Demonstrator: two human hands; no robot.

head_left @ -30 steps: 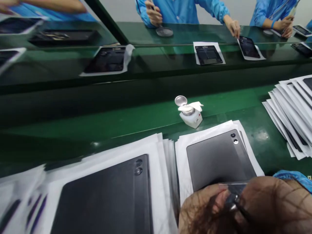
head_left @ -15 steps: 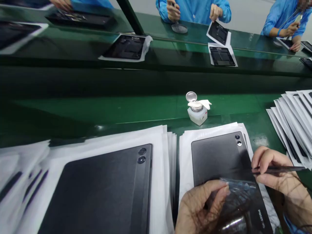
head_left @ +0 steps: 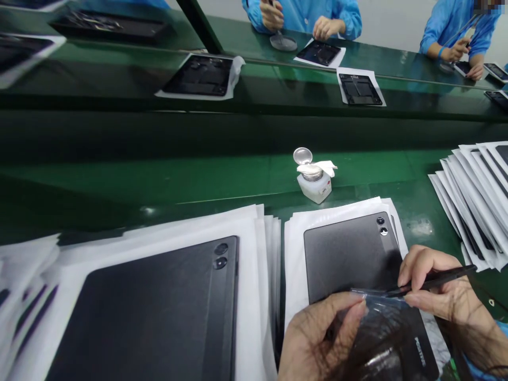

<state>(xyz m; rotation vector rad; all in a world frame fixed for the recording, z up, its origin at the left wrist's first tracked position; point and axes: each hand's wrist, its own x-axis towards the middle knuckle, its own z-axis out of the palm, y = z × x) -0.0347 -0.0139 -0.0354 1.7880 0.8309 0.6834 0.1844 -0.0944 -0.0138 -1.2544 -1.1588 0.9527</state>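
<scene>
A dark grey tablet back cover (head_left: 349, 256) with two camera lenses lies on a stack of white sheets (head_left: 296, 248) in front of me. My left hand (head_left: 317, 338) pinches a clear plastic film (head_left: 379, 304) over the cover's near end. My right hand (head_left: 440, 291) grips black tweezers (head_left: 432, 280) whose tip touches the film's edge. Strands of hair blur the lower part of the view.
A second dark cover (head_left: 159, 317) lies on white sheets to the left. A small white bottle with an open metal lid (head_left: 313, 180) stands behind. Fanned sheets with covers (head_left: 476, 201) are at right. Across the green bench (head_left: 198, 180), people in blue sleeves (head_left: 305, 16) handle parts.
The view has tilted down, bringing both my hands into sight. My right hand moved left, bringing the tweezers to the film. A person opposite laid a part down on the bench.
</scene>
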